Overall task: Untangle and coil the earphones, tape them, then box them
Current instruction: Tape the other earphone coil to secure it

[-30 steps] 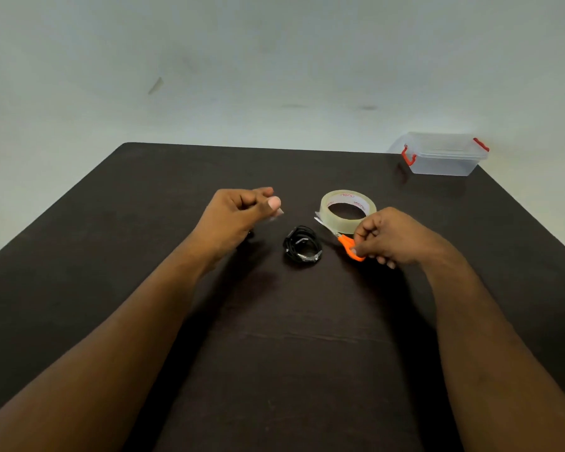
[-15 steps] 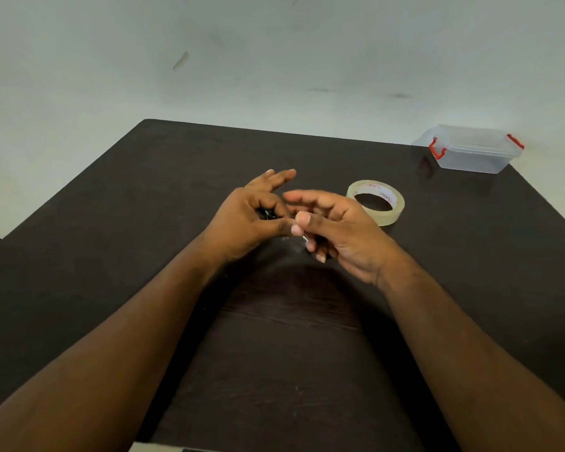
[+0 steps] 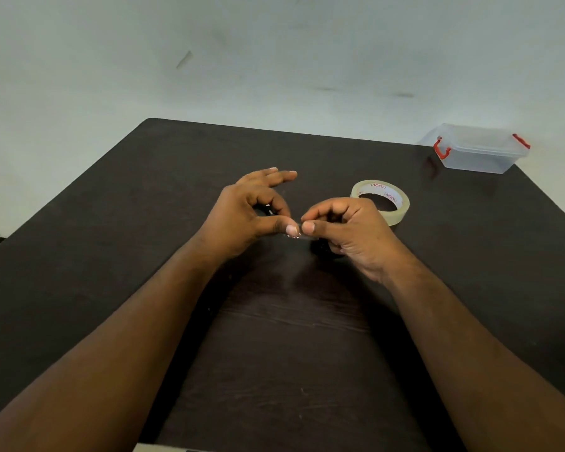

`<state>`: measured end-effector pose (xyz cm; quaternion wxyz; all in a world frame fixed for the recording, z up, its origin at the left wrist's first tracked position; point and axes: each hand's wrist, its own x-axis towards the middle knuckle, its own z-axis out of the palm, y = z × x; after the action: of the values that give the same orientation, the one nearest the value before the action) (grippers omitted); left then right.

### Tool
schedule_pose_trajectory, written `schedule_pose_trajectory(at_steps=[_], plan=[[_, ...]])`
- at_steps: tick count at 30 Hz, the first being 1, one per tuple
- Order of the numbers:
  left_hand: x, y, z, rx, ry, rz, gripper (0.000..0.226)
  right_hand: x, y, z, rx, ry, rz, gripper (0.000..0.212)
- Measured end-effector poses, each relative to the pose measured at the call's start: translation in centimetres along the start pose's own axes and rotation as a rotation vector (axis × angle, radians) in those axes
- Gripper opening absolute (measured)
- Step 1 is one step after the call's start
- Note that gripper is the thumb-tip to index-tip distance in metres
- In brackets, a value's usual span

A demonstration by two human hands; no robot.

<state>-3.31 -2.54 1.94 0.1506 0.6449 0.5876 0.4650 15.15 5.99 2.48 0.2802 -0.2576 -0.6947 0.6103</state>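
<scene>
Pinching a clear tape strip (image 3: 297, 235) stretched left-to-right, both hands (image 3: 242, 216) meet thumb-to-thumb.

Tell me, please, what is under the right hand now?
Under the right hand a small dark shape shows on the table, probably the coiled earphones, but the hand covers most of it. Both hands pinch a clear tape piece; the left hand is beside it.

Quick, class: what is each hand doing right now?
Left hand: pinches one end of a clear tape strip.
Right hand: pinches the strip's other end.
</scene>
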Motion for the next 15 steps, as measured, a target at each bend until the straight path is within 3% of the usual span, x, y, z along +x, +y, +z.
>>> schedule_pose_trajectory(at_steps=[2, 4, 6, 8, 10, 12, 15], plan=[[0.0, 0.2, -0.4, -0.147, 0.037, -0.039, 0.019, 0.0, 0.0, 0.2, -0.081, 0.022, -0.064, 0.006], [0.1, 0.0, -1.3, -0.26, 0.218, -0.082, 0.011, 0.1, 0.1, 0.2, -0.125, 0.058, -0.09, 0.01], [0.1, -0.9, -2.8, -0.226, 0.417, -0.143, 0.01, 0.3, 0.2, -0.1, -0.17, 0.085, -0.088, 0.018], [-0.1, -1.9, -4.2, -0.105, 0.475, -0.192, 0.008, 0.5, 0.4, -0.3, -0.272, 0.108, -0.099, 0.016], [-0.4, -2.9, -5.1, 0.02, 0.391, -0.225, 0.006, 0.7, 0.6, -0.2, -0.391, 0.136, -0.13, 0.01], [-0.6, -3.4, -5.5, 0.159, 0.195, -0.239, 0.016, 0.8, 0.8, 0.1, -0.461, 0.167, -0.151, 0.01], [-0.7, -3.6, -5.3, 0.283, -0.065, -0.279, 0.024, 1.3, 0.8, 0.5, -0.398, 0.218, -0.156, 0.011]])
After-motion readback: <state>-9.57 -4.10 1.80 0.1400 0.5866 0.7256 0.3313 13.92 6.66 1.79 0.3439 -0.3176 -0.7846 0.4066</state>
